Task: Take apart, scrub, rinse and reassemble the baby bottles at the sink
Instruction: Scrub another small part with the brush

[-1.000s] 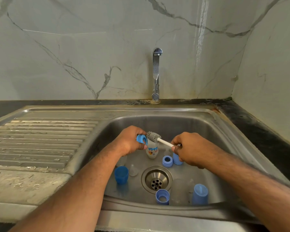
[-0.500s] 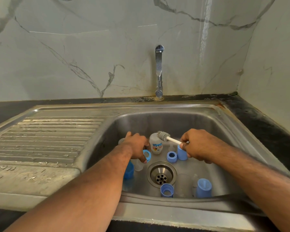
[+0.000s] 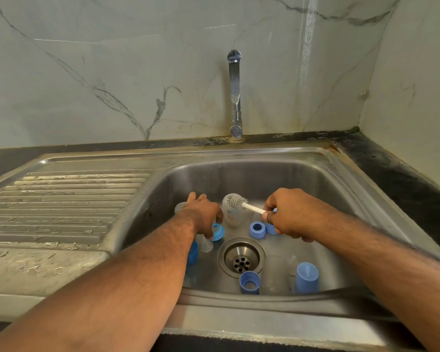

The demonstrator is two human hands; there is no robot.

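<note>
the left hand [image 3: 203, 214] has dropped from mid-air to the sink floor since a second ago, carrying the blue screw ring [image 3: 217, 232] down with it; the ring now sits at the fingertips by the basin bottom, and whether the fingers grip it or have just let it go cannot be told from this angle. that suggests the ring's scrubbing is done and it is being set aside. under the left wrist lie a clear silicone teat [image 3: 205, 246] and a blue cap [image 3: 193, 254]. behind the drain [image 3: 241, 257] the clear bottle body [image 3: 233, 212] stands upright, and the grey bristle head of the bottle brush [image 3: 236, 200] now hovers in front of its top, no longer working the ring. to the right, a second blue ring [image 3: 257, 229] rests on the floor, and the right hand [image 3: 288, 215] pinches the brush's white handle. nearer the front edge sit another ring [image 3: 249, 282] and a blue cap [image 3: 306, 276]. the next piece probably gets picked up now; the tap [image 3: 234, 95] is not running.
</note>
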